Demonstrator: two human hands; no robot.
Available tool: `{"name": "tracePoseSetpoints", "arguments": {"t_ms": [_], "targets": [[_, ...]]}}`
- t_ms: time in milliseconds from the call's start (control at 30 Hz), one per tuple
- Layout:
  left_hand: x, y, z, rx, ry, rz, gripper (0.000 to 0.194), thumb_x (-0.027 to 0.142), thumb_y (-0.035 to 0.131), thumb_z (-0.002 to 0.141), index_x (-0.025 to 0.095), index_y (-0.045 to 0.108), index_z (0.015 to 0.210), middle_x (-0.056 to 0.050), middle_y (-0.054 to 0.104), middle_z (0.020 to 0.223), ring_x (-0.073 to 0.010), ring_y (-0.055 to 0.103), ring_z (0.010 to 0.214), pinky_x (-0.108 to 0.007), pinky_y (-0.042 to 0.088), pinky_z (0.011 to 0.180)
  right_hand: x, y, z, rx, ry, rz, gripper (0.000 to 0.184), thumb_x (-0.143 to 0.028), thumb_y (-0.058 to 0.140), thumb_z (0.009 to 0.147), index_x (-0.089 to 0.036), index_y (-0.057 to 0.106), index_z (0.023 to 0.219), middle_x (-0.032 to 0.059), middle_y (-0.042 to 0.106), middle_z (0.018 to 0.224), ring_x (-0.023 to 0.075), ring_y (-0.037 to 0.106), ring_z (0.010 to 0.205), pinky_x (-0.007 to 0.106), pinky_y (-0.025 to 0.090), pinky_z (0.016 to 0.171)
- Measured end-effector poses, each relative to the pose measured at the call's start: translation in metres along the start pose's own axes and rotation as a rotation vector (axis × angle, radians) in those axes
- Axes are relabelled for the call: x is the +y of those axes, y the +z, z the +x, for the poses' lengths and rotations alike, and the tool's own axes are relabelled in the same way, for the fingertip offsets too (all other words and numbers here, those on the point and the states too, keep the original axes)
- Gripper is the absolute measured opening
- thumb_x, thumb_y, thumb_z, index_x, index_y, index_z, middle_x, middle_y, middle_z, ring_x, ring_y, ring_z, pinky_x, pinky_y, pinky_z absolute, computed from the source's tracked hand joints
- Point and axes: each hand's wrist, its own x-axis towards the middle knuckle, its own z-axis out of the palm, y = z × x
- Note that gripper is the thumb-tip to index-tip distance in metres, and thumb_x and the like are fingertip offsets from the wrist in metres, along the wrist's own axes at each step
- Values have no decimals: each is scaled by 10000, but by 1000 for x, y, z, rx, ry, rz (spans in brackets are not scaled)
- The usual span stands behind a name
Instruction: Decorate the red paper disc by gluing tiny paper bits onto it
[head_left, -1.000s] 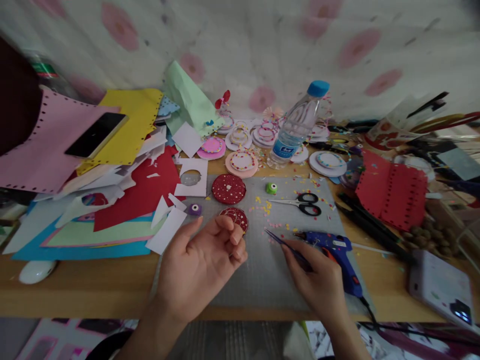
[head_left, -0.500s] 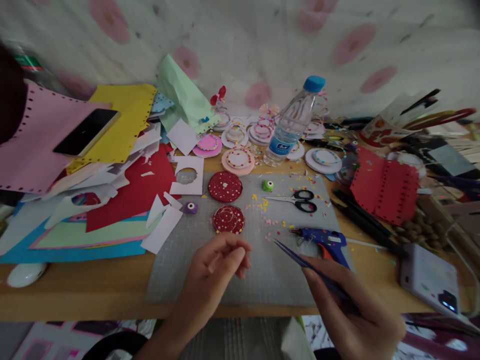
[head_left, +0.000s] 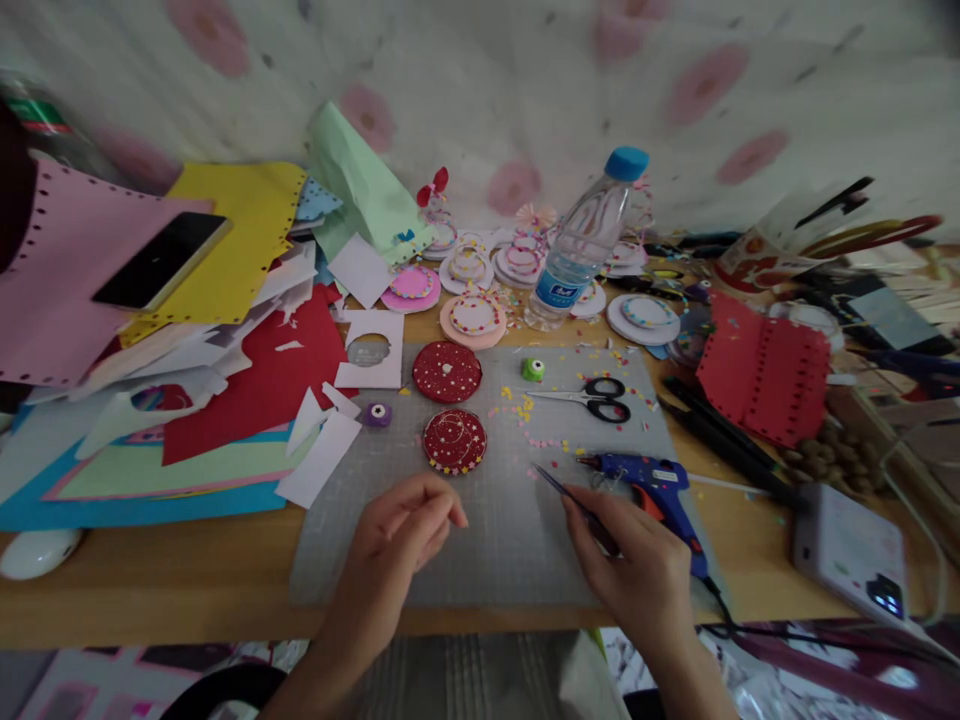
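My right hand [head_left: 630, 545] pinches a pair of dark tweezers [head_left: 574, 495], tips pointing up and left over the grey cutting mat [head_left: 510, 565]. My left hand [head_left: 409, 530] is loosely curled above the mat with thumb and fingers together, and nothing shows in it. Just beyond it lies a dark red star-patterned disc [head_left: 454, 440] with small yellow stars along its near edge. A second red disc [head_left: 447, 372] with a pale dot in its middle lies behind. Small pink flower-shaped confetti [head_left: 541, 442] forms a curved line on the mat, near yellow bits [head_left: 517, 408].
Scissors [head_left: 592, 397], a green craft punch [head_left: 533, 369], a purple punch [head_left: 377, 414] and a blue glue gun [head_left: 652, 485] lie around the mat. A water bottle [head_left: 577, 250] stands behind, among decorated paper discs [head_left: 474, 315]. Coloured paper [head_left: 247, 380] piles left; a phone [head_left: 851, 550] lies right.
My right hand has moved left with the tweezers, uncovering more of the glue gun. My left hand has drawn back left and down, revealing the near disc's star-lined edge.
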Motion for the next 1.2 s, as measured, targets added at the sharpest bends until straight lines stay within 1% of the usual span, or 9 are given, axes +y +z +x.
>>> {"name": "tracePoseSetpoints", "arguments": {"t_ms": [100, 200, 333, 433, 567, 800, 1000, 1133, 1200], "targets": [[-2, -7, -1, 42, -3, -19, 272, 335, 517, 867, 186, 519, 639, 78, 242, 504, -95, 195, 497, -259, 167, 500, -3, 7, 3, -4, -13, -7, 151, -242, 588, 902, -160, 715, 900, 23, 728, 715, 120, 658, 574, 222, 475, 558], [-2, -9, -2, 60, 4, -50, 325, 343, 514, 850, 191, 437, 573, 74, 237, 506, -100, 179, 494, -272, 157, 496, -5, 11, 8, 1, -24, -24, 178, -255, 572, 908, -157, 718, 883, 32, 738, 735, 124, 672, 593, 220, 477, 572], [-1, -10, -4, 54, 5, -36, 413, 356, 501, 859, 197, 338, 515, 67, 238, 503, -98, 199, 484, -279, 164, 494, -2, 12, 12, 22, -13, -117, 179, -245, 565, 903, -162, 722, 888, 35, 752, 771, 132, 693, 625, 221, 482, 594], [-1, -10, -4, 49, 4, -17, 457, 367, 488, 878, 201, 300, 496, 66, 229, 480, -97, 210, 471, -284, 179, 497, 1, 12, 13, 22, 17, -172, 200, -256, 551, 906, -164, 727, 890, 32, 757, 770, 135, 691, 610, 229, 478, 586], [-2, -9, -4, 55, -4, -14, 466, 374, 492, 879, 202, 293, 494, 65, 234, 476, -97, 212, 467, -288, 184, 497, 3, 12, 15, 32, 33, -194, 207, -262, 553, 907, -159, 730, 882, 35, 758, 763, 141, 696, 618, 236, 478, 601], [-2, -11, -4, 63, -8, -4, 471, 375, 490, 882, 202, 290, 493, 65, 235, 477, -99, 213, 471, -288, 185, 501, 2, 16, 17, 26, 16, -173, 194, -260, 560, 903, -164, 727, 884, 26, 755, 765, 137, 697, 627, 233, 473, 606], [-4, -11, -4, 54, -30, 1, 463, 373, 481, 888, 205, 288, 503, 64, 242, 484, -104, 216, 478, -286, 192, 503, 2, 15, 19, 0, 8, -189, 207, -264, 550, 906, -170, 726, 850, 16, 748, 730, 140, 691, 582, 236, 463, 557], [-7, -10, -4, 58, -31, 35, 456, 385, 486, 884, 205, 294, 512, 60, 259, 502, -108, 233, 496, -281, 200, 508, 1, 9, 20, 27, 1, -88, 182, -248, 562, 894, -163, 720, 866, 27, 748, 738, 134, 691, 597, 222, 497, 574], [-8, -8, -2, 42, -38, 75, 455, 409, 488, 884, 202, 324, 514, 58, 274, 510, -106, 243, 500, -273, 204, 507, -2, 3, 20, 48, 18, -9, 152, -237, 584, 879, -173, 720, 892, 29, 749, 757, 130, 689, 608, 215, 512, 575]]}}
